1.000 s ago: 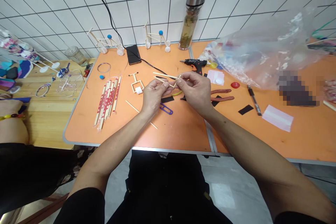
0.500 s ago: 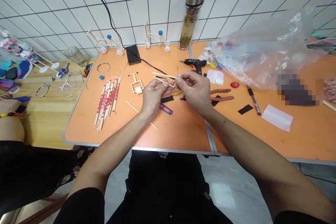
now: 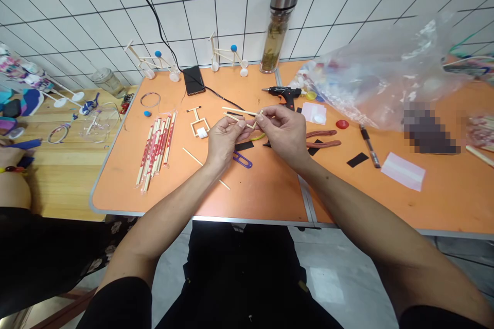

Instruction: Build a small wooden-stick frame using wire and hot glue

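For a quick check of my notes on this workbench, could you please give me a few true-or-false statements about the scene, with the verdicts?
1. The left hand and the right hand both pinch a small wooden stick frame. True.
2. The right hand also grips a hot glue gun. False: it lies on the orange table, beyond the hands.
3. Chopsticks in red-printed paper wrappers lie left of the hands in view. True.
4. The stick models with blue balls stand on the floor. False: they stand at the table's back edge, by the tiled wall.
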Available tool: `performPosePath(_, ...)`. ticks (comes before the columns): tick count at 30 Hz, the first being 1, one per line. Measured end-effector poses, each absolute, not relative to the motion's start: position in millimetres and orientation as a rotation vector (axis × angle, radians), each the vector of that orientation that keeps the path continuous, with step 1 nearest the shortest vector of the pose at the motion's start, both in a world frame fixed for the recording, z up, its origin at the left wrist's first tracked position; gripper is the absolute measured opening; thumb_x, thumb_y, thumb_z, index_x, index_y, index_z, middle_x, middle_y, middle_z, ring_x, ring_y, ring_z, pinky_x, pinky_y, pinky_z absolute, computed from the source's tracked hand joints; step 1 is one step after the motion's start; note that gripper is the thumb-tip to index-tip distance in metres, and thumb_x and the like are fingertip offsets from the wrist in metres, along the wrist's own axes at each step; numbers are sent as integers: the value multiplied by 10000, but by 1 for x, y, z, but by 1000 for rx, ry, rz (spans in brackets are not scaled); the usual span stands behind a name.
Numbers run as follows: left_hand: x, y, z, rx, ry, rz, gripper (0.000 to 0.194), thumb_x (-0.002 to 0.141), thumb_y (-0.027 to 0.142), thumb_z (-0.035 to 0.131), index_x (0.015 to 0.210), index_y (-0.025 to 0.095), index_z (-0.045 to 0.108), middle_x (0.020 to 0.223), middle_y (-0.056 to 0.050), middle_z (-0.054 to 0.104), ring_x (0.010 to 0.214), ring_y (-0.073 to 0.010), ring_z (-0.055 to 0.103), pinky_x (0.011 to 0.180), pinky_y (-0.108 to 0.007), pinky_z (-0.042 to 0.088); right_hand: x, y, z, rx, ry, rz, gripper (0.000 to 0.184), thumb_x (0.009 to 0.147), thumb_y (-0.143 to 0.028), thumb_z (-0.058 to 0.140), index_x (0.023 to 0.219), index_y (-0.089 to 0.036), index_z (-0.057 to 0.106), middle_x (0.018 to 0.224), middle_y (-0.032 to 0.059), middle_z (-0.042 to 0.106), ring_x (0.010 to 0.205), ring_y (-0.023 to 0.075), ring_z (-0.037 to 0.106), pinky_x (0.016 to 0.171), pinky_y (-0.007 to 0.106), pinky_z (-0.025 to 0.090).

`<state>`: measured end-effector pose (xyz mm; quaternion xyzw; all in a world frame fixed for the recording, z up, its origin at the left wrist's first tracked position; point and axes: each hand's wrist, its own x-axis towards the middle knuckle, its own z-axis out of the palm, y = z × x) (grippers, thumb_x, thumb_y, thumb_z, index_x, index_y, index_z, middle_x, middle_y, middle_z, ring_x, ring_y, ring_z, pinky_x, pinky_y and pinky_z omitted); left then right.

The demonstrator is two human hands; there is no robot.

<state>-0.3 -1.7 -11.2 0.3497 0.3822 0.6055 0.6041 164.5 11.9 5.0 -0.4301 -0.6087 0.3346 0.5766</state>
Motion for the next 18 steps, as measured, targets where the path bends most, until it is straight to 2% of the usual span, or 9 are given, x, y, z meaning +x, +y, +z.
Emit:
performPosePath(5,1,-2,-8,802,966,1371,253,945,332,984,981,203,768,1035,-65,933,947,-194,910,929,-299,711,165,12,5,-1013,-1431,783,300,977,-529,853,892,-253,771,866,35,815,804,229,810,775,370,681)
performPosePath(9,1,-2,-7,785,961,1379,226,954,291,973,979,206,765,998,-48,925,934,-198,910,917,-303,713,166,12,5,-1023,-1427,782,276,956,-504,863,892,-250,775,866,35,816,815,232,806,776,371,665)
performPosePath(15,2,-2,-5,735,925,1381,134,993,167,896,944,197,775,937,-28,914,857,-153,890,848,-248,698,167,13,4,-1020,-1439,798,281,964,-511,865,899,-254,771,852,30,805,797,227,797,796,382,671)
performPosePath(18,2,-3,-3,724,939,1375,142,994,165,896,934,194,770,924,-26,910,846,-147,885,858,-247,699,167,13,3,-1031,-1446,787,305,967,-537,865,901,-254,776,852,31,805,805,228,793,773,372,653)
